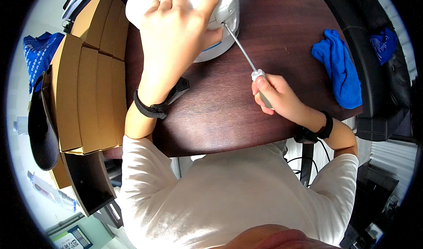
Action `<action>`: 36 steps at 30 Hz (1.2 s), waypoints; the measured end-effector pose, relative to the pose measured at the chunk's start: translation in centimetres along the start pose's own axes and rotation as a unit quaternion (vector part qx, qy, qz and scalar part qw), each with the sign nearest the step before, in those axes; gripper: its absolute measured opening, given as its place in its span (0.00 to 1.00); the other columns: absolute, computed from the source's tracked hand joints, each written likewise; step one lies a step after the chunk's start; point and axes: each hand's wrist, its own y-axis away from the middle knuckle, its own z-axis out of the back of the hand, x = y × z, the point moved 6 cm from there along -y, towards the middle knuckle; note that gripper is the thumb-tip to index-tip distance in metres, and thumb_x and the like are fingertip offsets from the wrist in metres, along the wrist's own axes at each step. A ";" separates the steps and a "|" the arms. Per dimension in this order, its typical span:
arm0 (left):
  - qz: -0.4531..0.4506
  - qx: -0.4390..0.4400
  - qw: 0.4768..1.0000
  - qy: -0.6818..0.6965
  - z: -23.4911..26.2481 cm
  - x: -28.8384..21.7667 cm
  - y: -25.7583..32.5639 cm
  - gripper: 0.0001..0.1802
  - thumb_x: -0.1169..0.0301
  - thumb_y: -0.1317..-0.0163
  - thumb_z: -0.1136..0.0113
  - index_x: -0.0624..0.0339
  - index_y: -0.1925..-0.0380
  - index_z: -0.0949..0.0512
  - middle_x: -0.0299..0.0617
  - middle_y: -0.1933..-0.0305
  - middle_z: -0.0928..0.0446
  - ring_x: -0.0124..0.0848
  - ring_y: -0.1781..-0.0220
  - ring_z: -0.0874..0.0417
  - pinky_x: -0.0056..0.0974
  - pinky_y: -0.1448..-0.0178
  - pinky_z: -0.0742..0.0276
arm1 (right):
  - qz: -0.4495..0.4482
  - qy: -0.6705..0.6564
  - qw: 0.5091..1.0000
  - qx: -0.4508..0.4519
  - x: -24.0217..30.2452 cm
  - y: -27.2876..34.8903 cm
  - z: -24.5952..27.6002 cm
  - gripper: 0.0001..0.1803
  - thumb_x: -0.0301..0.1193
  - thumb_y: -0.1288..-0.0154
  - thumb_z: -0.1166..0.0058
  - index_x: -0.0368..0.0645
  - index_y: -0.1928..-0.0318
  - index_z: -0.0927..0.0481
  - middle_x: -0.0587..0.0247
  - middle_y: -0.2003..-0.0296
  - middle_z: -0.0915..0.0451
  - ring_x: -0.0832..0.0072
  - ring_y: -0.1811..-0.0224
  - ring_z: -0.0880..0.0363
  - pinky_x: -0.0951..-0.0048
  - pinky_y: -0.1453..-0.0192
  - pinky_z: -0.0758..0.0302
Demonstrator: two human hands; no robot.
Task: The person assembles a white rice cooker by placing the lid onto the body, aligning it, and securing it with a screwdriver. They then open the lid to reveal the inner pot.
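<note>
A rounded white appliance (216, 52) with a thin blue strip stands at the far edge of the view, and its top is cut off. My left hand (178, 22) lies over it, fingers spread on the lid and thumb down along the near side. In my right hand (277, 94) is a screwdriver (240, 46) with a long metal shaft and a grey and white handle. Its shaft slants up and left, the tip meeting the appliance by a small hinge-like part. Whether the tip sits in a screw cannot be made out.
The dark wooden table (246, 125) curves toward me. Several brown cardboard boxes (97, 94) stand along its left side. A crumpled blue cloth (339, 68) lies at the right edge, beside a black padded seat (379, 112). Dark straps circle both my wrists.
</note>
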 end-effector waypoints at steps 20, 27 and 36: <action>-0.002 -0.018 1.000 0.012 0.1 0.3 0.2 0.44 0.48 0.66 0.25 0.27 0.40 0.23 0.36 0.70 0.27 0.33 0.73 0.19 0.37 0.70 0.23 | 0.230 0.614 0.732 -0.184 10.2 2.6 4.8 0.20 0.47 0.33 0.39 0.42 0.68 0.23 0.52 0.79 0.21 0.56 0.77 0.19 0.62 0.75 0.28; 0.009 -0.006 1.000 -0.002 0.1 0.2 0.3 0.44 0.48 0.67 0.25 0.29 0.40 0.23 0.36 0.70 0.26 0.34 0.74 0.19 0.37 0.69 0.22 | 0.250 0.648 0.693 -0.194 11.0 2.6 4.3 0.20 0.48 0.33 0.40 0.42 0.67 0.23 0.55 0.80 0.21 0.58 0.79 0.20 0.64 0.77 0.30; -0.001 -0.009 1.000 0.015 0.2 0.2 0.2 0.44 0.49 0.67 0.24 0.30 0.41 0.22 0.37 0.70 0.26 0.35 0.73 0.18 0.37 0.69 0.22 | 0.234 0.723 0.617 -0.205 12.2 3.2 2.9 0.21 0.48 0.34 0.40 0.43 0.68 0.24 0.57 0.82 0.22 0.60 0.80 0.20 0.65 0.79 0.31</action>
